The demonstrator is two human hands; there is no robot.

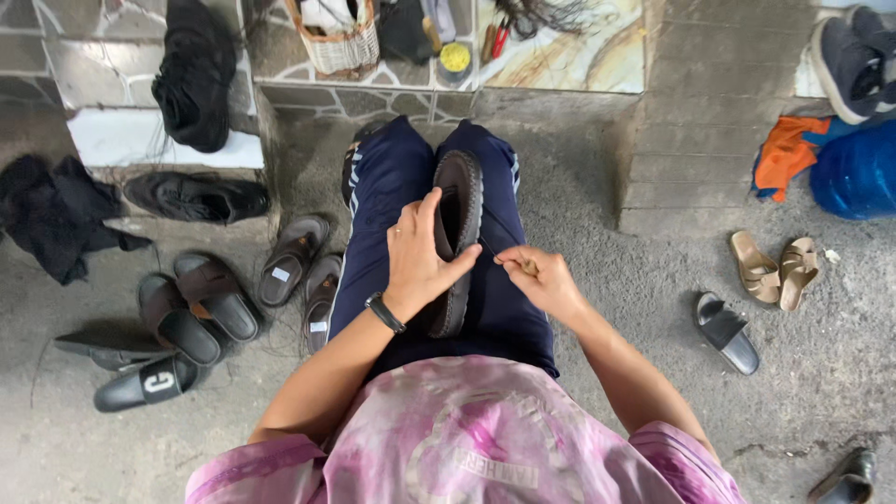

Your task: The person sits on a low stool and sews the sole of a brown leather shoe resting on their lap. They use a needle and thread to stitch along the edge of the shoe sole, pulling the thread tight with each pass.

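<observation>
- Rough grey concrete floor [597,224] with scattered footwear: dark slide sandals [201,303] on the left, tan sandals [773,271] and a black slide [728,333] on the right.
- A raised tiled ledge [560,56] bears a woven basket [338,42].
- The black shoe [459,233] stands on its side in the person's lap.
- The left hand [420,261] is clasped around the shoe's upper.
- The right hand [539,275] pinches a thin thread [487,246] running to the sole; any needle is too small to see.
</observation>
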